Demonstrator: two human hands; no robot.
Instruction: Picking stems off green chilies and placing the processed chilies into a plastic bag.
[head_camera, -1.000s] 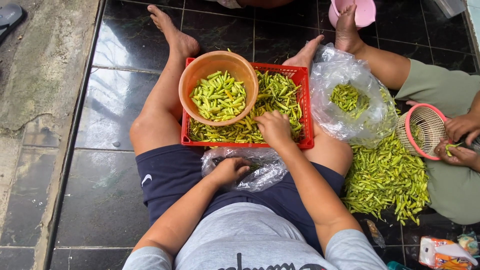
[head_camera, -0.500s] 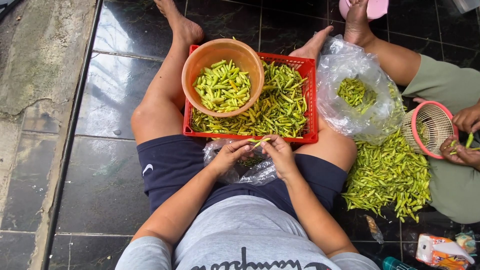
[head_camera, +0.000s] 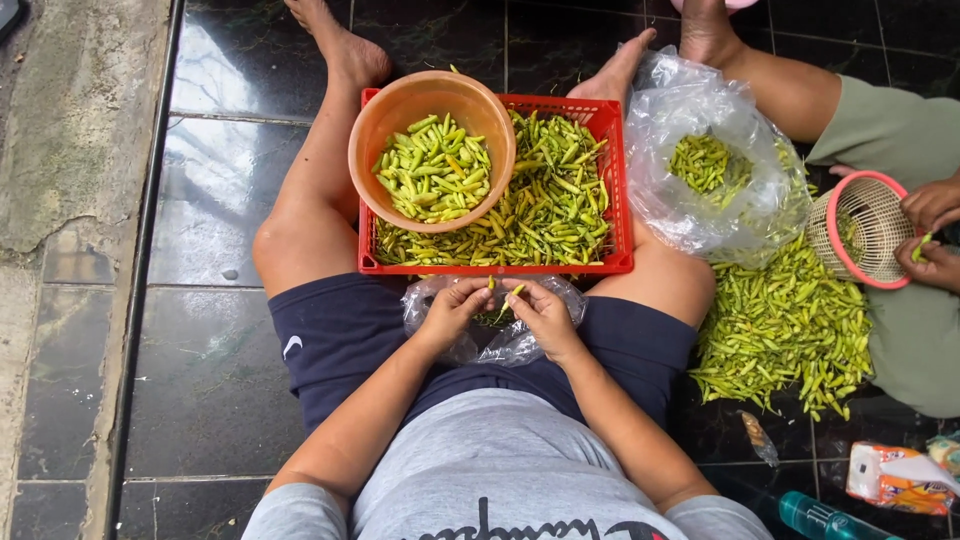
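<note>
Left hand (head_camera: 452, 310) and right hand (head_camera: 541, 312): both pinched on one small green chili pepper (head_camera: 507, 296), held over a crumpled clear plastic bag (head_camera: 520, 340) on the lap. Just ahead: red plastic crate (head_camera: 615, 190) of green chilies, with a round orange plastic bowl (head_camera: 400, 105) resting in it.

Red plastic crate (head_camera: 610, 190) full of green chillies, resting across legs. Orange bowl (head_camera: 400, 110) sits in crate's left end, chillies inside. Clear plastic bag (head_camera: 690, 95) with chillies just right of crate. Loose chilli pile (head_camera: 785, 325) on dark floor tiles (head_camera: 210, 370) beside bag. Small pink-rimmed woven basket (head_camera: 870, 225) at right, held by another person's hands (head_camera: 935, 235). Orange packet (head_camera: 890, 480) and teal bottle (head_camera: 825, 520) bottom right. Concrete strip (head_camera: 70, 150) along left.
</note>
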